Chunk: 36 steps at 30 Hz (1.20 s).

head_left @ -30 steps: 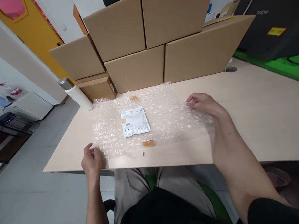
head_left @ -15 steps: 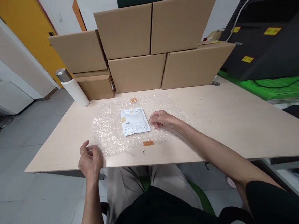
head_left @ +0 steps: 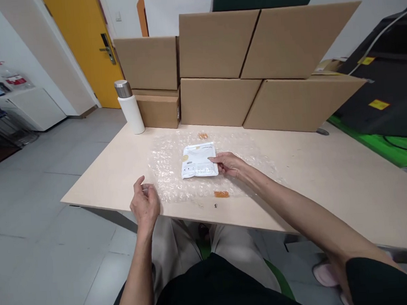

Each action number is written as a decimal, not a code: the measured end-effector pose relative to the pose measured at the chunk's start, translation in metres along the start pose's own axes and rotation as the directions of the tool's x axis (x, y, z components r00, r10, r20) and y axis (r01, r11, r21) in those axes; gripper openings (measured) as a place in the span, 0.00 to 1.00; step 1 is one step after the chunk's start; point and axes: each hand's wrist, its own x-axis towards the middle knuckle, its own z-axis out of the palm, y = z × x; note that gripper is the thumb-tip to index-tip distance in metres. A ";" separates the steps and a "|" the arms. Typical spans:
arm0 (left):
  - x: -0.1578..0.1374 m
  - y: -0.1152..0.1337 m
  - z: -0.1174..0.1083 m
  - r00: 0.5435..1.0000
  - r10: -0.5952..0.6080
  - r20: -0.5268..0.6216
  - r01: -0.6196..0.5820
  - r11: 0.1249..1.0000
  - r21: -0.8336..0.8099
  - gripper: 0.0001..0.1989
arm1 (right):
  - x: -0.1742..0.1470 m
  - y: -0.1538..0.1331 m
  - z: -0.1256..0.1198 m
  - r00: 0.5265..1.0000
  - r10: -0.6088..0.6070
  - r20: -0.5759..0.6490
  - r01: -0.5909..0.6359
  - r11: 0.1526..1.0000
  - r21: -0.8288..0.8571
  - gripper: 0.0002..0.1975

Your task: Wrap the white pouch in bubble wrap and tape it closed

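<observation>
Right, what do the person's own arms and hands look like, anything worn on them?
The left hand and right hand are gloveless, with no watch or band visible at either wrist. A short, dark sleeve shows on the right; the left one can't be made out.

No words can be read: print (head_left: 205,168) and barcode (head_left: 189,162) on the pouch (head_left: 199,155), yellow labels (head_left: 379,104) on the black cover (head_left: 401,89) and the red label (head_left: 14,80) on the bottle (head_left: 8,71) are too small. A dark mark (head_left: 216,205) on the table (head_left: 329,177) resembles a 3.
</observation>
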 end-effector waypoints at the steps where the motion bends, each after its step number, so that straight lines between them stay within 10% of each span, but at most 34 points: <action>1: 0.000 -0.001 0.000 1.000 -0.004 0.002 0.004 1.000 -0.009 0.23 | -0.003 -0.005 0.003 0.999 -0.050 -0.011 0.049 0.999 -0.009 0.12; 8: -0.002 -0.002 -0.002 1.000 0.012 -0.008 -0.012 0.999 -0.033 0.23 | -0.035 -0.049 0.055 0.875 -0.484 0.014 0.463 0.828 -0.315 0.12; 14: 0.000 -0.007 -0.004 1.000 0.002 0.023 0.000 0.997 -0.071 0.24 | -0.045 -0.043 0.122 0.877 -0.357 0.321 0.476 0.729 -0.492 0.15; 21: -0.001 -0.012 -0.003 0.999 0.040 0.037 -0.036 0.993 -0.110 0.22 | -0.008 -0.011 0.064 0.877 -0.460 0.139 0.314 0.331 -0.890 0.09; 28: -0.001 -0.012 -0.003 0.998 0.056 0.022 -0.053 0.992 -0.110 0.22 | -0.003 0.014 0.040 0.989 -0.145 0.022 0.132 0.814 -0.566 0.09; 36: 0.000 -0.013 -0.004 0.998 0.057 0.041 -0.051 0.990 -0.130 0.23 | 0.012 0.010 0.059 0.994 -0.111 0.026 0.108 0.851 -0.514 0.17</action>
